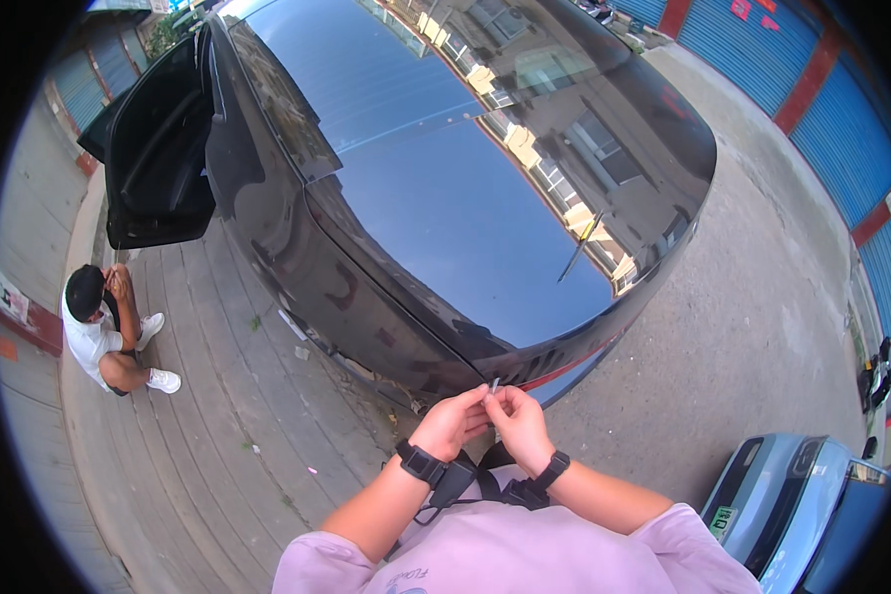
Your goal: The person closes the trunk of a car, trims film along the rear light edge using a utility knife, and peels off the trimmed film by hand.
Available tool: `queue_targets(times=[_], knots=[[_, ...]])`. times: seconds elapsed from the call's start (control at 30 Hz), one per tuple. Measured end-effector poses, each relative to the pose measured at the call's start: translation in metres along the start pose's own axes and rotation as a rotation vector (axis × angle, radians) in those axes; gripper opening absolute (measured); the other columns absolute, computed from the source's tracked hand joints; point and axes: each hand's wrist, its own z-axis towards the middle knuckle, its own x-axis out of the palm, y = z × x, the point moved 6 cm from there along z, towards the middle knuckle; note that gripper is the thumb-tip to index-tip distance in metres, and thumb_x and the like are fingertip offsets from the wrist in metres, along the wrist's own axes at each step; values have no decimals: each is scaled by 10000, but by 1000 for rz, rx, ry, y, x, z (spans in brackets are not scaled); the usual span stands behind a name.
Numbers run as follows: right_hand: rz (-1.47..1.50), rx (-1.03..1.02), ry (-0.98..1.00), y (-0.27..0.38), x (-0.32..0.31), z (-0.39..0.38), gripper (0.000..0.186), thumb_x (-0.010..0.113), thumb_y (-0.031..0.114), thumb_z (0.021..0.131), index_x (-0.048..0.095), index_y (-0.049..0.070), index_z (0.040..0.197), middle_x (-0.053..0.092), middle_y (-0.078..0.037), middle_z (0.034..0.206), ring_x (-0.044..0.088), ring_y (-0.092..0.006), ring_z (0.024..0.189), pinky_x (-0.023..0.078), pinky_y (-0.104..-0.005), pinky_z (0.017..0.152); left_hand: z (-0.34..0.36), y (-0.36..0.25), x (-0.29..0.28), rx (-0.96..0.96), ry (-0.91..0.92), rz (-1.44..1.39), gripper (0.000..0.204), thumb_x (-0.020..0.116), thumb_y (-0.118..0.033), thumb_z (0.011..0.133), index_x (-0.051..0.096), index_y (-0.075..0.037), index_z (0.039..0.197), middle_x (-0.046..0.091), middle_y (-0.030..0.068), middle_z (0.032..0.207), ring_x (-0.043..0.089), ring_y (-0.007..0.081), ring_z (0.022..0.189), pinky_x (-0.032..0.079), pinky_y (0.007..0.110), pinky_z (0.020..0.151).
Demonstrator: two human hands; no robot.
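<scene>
My left hand (449, 426) and my right hand (519, 426) meet in front of my chest, fingers closed together. Between their fingertips pokes up a small pale, shiny piece (495, 383), too small to name. Each wrist wears a black band. Just beyond my fingers is the end of a dark, glossy car (366, 287), with a red light strip (554, 373) near its lower edge. A thin dark blade with a yellow part (581, 246) lies against the car's glass, where sky and buildings are mirrored.
A car door (163, 148) hangs wide at the far left. A person in a white shirt (104, 337) squats on the paving (238, 416) below it. A light blue car (777, 505) stands at the lower right. Blue roller shutters (752, 54) line the right side.
</scene>
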Motion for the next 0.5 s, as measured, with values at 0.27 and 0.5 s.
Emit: queue_targets(times=[0.27,0.5], knots=[[-185,-8,43,18,3,-8,135,606,144,900,606,19,848,587,22,715,504,-44,647,425,-210,598,6,4,3,55,65,-282,293,583,-276,897,645,-60,1085,646,56,1092,576,163,1052,396,315,952],[-255,-55,184,23,21,-29,168,649,181,852,637,21,804,631,-68,733,576,-141,605,472,-276,593,-15,16,-21,72,-9,-200,320,553,-265,920,599,-10,1106,634,88,1085,592,184,1021,425,335,942]])
